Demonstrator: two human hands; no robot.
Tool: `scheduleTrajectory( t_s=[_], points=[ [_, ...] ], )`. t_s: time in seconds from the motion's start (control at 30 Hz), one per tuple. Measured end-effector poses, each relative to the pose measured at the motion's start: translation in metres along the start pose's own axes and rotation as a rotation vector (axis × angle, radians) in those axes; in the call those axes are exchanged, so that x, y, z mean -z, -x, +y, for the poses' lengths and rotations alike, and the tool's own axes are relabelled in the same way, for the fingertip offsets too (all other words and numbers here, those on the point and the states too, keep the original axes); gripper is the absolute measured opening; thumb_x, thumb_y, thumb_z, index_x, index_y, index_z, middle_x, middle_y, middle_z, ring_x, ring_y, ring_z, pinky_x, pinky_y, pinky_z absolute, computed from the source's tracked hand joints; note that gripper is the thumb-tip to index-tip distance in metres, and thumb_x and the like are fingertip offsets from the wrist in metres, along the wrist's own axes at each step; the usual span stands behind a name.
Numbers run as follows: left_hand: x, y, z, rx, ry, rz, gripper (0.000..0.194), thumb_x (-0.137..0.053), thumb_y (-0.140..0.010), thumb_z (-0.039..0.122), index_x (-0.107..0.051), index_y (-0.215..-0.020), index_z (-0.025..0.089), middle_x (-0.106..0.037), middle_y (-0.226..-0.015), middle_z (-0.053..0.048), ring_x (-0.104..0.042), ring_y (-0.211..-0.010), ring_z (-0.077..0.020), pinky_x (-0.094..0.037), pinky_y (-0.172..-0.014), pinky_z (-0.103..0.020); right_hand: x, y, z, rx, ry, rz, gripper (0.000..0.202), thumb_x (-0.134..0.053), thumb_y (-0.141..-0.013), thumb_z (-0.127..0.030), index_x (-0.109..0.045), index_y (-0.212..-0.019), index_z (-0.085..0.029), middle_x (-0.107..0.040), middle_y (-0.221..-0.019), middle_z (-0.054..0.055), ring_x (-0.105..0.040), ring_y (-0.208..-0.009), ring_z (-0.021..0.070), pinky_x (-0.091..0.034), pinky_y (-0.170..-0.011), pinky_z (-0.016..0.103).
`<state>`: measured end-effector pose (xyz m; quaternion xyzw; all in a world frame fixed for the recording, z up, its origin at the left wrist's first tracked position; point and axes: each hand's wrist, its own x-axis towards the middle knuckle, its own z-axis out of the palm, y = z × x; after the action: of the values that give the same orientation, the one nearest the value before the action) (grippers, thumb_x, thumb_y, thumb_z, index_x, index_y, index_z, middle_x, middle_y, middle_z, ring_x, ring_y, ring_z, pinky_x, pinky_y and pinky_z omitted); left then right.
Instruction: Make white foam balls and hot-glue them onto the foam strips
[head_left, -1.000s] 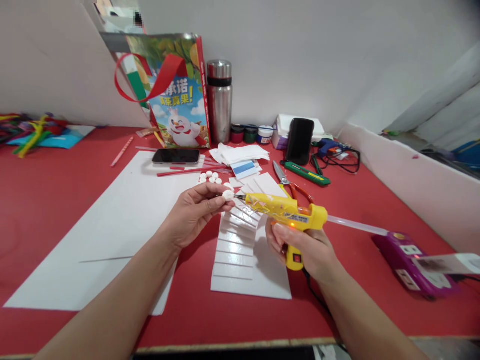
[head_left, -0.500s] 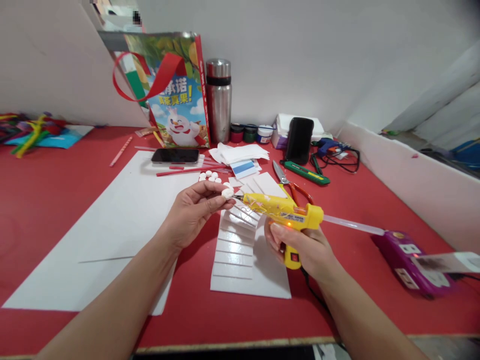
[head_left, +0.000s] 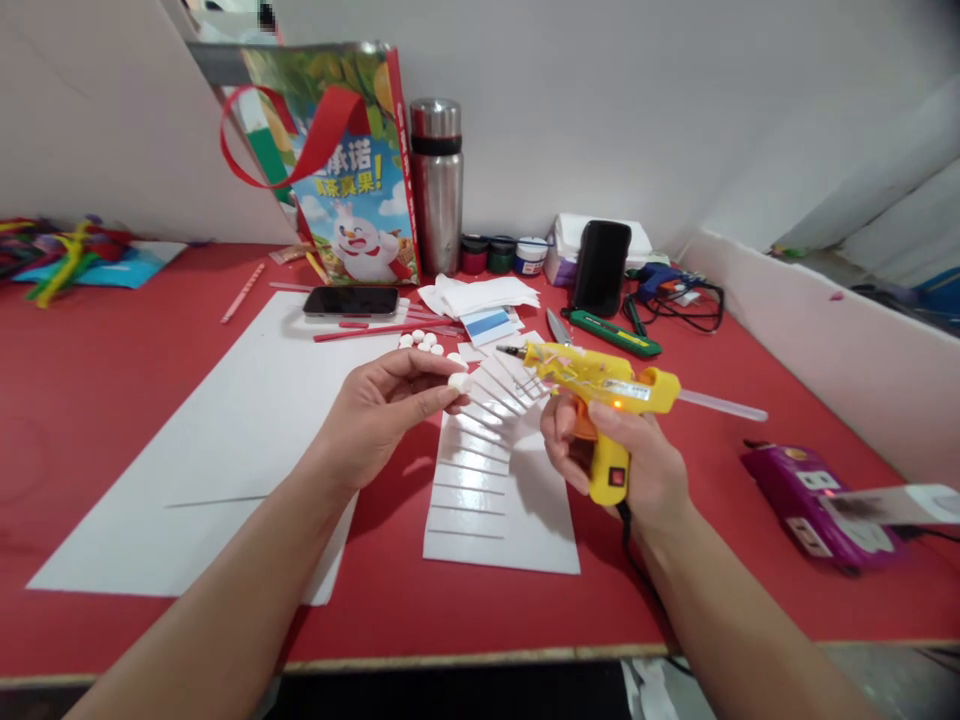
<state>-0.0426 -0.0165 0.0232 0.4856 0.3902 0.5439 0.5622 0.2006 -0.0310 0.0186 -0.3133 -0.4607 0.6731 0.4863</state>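
Observation:
Between thumb and fingers, my left hand (head_left: pixel 379 415) pinches a small white ball (head_left: pixel 459 383) above the table. My right hand (head_left: pixel 626 450) is wrapped round the handle of a yellow glue gun (head_left: pixel 600 378), whose orange light glows. The gun's metal nozzle points left, apart from the ball, and a clear glue stick (head_left: pixel 724 405) juts from its back. Below both hands lies a white board (head_left: pixel 544 530) with a curved row of white strips (head_left: pixel 469 487) on it. Several more white balls (head_left: pixel 425 342) rest just beyond my left fingers.
A large white sheet (head_left: pixel 195 440) lies on the left. Behind are a phone (head_left: pixel 351 301), a gift bag (head_left: pixel 352 180), a steel flask (head_left: pixel 437 190), paint jars (head_left: pixel 501 256) and a green cutter (head_left: pixel 615 333). A purple power strip (head_left: pixel 802 510) sits right; the gun's cord (head_left: pixel 641 570) trails down.
The glue gun has moved up and right, its nozzle drawing away from the white ball. My left hand still holds the ball in nearly the same spot. The view has tilted slightly.

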Motion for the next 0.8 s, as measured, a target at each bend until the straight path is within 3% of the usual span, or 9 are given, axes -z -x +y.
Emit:
scheduleTrajectory(
  t_s=[0.13,0.23,0.47,0.8],
  points=[
    [-0.005,0.027,0.027,-0.06,-0.341,-0.168,0.015,-0.08,-0.084,0.023,-0.081,-0.099,0.02,-0.075,-0.099,-0.007,-0.071,-0.091,-0.0197,-0.058,-0.082,-0.028,-0.002,0.0,-0.002,0.015,-0.052,0.044,0.026,-0.07,-0.087,-0.04,-0.069,-0.076,-0.016,-0.062,-0.069,0.003,-0.049,-0.042,0.008,-0.031,-0.038,0.024],
    [-0.002,0.058,0.028,-0.111,-0.572,-0.242,0.018,-0.071,-0.091,0.021,-0.081,-0.106,0.025,-0.074,-0.104,-0.008,-0.07,-0.095,-0.0199,-0.056,-0.084,-0.028,-0.001,0.002,-0.003,0.008,-0.065,0.032,0.025,-0.066,-0.091,-0.037,-0.069,-0.078,-0.016,-0.063,-0.072,0.003,-0.051,-0.043,0.0074,-0.03,-0.04,0.023],
    [0.006,0.116,-0.008,-0.166,-0.858,-0.128,0.027,-0.069,-0.089,0.015,-0.073,-0.113,0.027,-0.074,-0.103,-0.008,-0.072,-0.091,-0.0204,-0.058,-0.079,-0.029,-0.004,-0.002,-0.003,0.032,-0.036,0.052,0.025,-0.069,-0.085,-0.038,-0.067,-0.075,-0.015,-0.063,-0.067,0.002,-0.05,-0.042,0.0081,-0.032,-0.043,0.024],
    [0.006,0.132,-0.018,-0.289,-1.071,-0.061,0.02,-0.07,-0.089,0.018,-0.071,-0.108,0.024,-0.072,-0.106,-0.009,-0.071,-0.095,-0.0218,-0.056,-0.088,-0.031,-0.004,-0.002,-0.004,0.034,-0.035,0.061,0.023,-0.066,-0.087,-0.034,-0.066,-0.074,-0.015,-0.062,-0.067,0.002,-0.05,-0.043,0.0073,-0.03,-0.043,0.024]
  ],
)
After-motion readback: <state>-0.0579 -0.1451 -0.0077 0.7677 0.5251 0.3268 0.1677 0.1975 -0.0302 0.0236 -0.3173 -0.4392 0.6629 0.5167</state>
